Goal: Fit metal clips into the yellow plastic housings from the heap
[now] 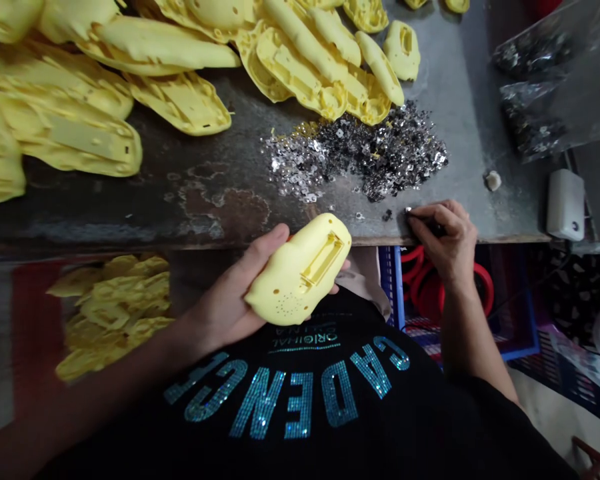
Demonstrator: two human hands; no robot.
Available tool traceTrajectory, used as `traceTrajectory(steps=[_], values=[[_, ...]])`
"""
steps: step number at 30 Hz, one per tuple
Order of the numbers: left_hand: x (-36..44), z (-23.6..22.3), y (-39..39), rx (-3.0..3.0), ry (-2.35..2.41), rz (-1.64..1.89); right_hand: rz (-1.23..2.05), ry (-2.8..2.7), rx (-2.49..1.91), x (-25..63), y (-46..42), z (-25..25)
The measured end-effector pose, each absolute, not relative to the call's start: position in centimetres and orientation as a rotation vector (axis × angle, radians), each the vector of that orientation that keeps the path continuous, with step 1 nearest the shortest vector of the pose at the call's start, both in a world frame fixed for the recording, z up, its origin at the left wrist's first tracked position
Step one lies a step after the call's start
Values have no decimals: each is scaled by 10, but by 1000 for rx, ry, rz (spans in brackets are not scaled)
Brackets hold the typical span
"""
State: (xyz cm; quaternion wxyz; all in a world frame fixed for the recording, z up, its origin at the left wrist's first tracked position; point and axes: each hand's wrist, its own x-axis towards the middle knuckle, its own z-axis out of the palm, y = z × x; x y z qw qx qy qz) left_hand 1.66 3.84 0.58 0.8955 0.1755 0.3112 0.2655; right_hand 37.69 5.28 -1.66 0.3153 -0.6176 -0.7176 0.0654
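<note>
A yellow plastic toy shell (285,273) lies in my left hand (250,273), its slotted compartment and small speaker holes facing up. My left fingers wrap around it from beneath, just off the table's front edge. Over by that edge on the right, my right hand (447,233) rests on the tabletop, thumb and forefinger pinching a small shiny metal piece at their tips. A pile of small metal clips (380,153) spreads on the table beyond both hands. A few loose bits lie left of my right fingertips.
Yellow shell halves (60,127) heap along the table's far and left side. Bags of metal parts (535,120) and a white box (566,203) sit at right. Below the edge are a blue crate (520,333) with red rings and a pile of yellow pieces (115,307).
</note>
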Motion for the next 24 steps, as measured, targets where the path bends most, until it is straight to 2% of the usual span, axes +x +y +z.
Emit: traceTrajectory(steps=[11, 24], values=[[32, 16, 29, 229, 549, 470, 332, -2128, -1024, 300, 31, 43], [32, 4, 21, 404, 440, 556, -50, -2370, -958, 286, 21, 51]])
